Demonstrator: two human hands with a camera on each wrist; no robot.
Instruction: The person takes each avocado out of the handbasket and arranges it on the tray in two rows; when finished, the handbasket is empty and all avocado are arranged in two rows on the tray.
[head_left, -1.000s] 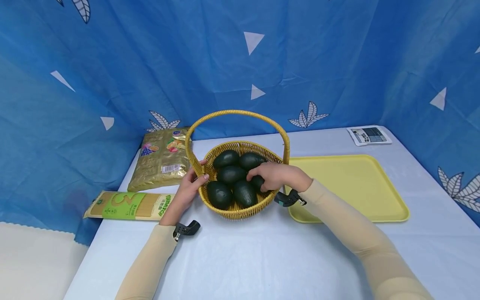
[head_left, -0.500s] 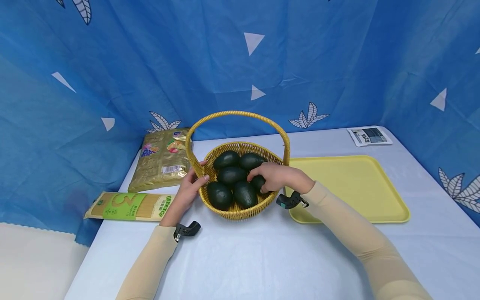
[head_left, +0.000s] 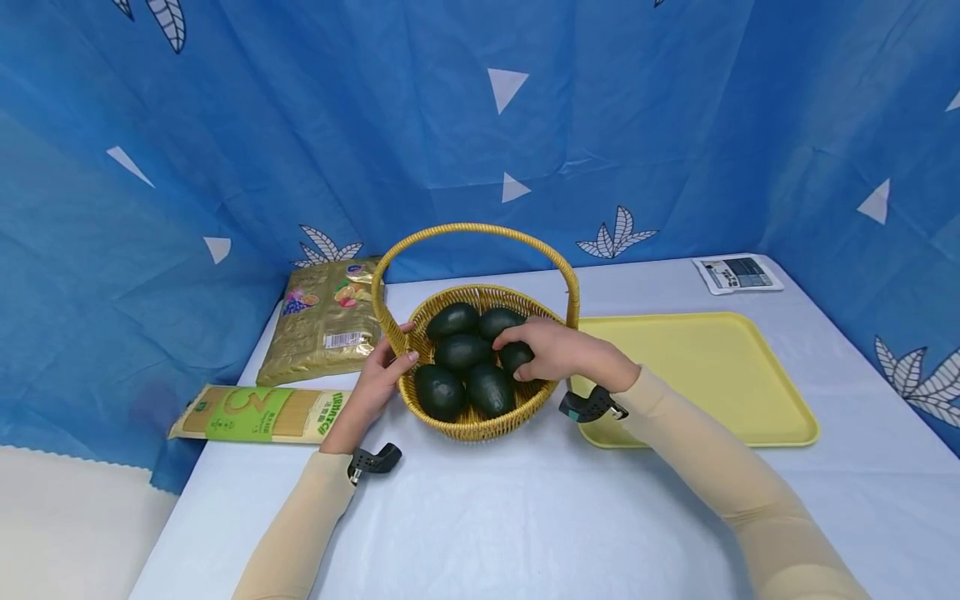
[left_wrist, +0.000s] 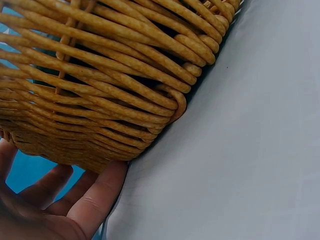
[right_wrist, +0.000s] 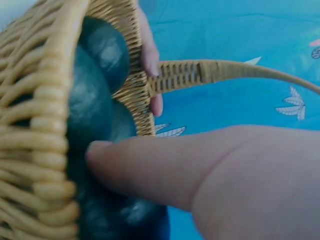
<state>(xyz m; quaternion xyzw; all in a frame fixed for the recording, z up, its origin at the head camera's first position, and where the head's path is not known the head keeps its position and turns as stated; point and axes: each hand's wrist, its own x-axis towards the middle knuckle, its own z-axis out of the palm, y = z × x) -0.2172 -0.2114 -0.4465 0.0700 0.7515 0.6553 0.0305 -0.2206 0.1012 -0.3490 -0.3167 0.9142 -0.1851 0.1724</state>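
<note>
Avocado (head_left: 513,357) sits at the right side of the wicker basket (head_left: 474,431), inside the rim, with five other avocados (head_left: 463,352) in view beside it. Right hand (head_left: 558,348) reaches in over the right rim, narrow grip, finger and thumb pinching that avocado. Can't tell if it's off the basket bottom. Left hand (head_left: 377,379) grips the left rim at the foot of the handle (head_left: 475,227), thumb on the near side; left wrist view shows its fingers against the outer weave. Basket stands upright on the table (head_left: 480,517).

Step in hand, as judged: picking the avocado up, basket steadied by the left hand. Next move seems to call for a firm pinch on smooth skin, then a lift up and right, clear of rim and handle, with the left hand holding on so the basket doesn't tip. Neighbouring avocados could roll into the gap.

Yellow tray (head_left: 697,375) lies right of the basket, near enough for a short carry. Spaghetti pack (head_left: 258,414) and gold bag (head_left: 322,321) are left, white pouch (head_left: 738,274) far right; no hand holds these.
</note>
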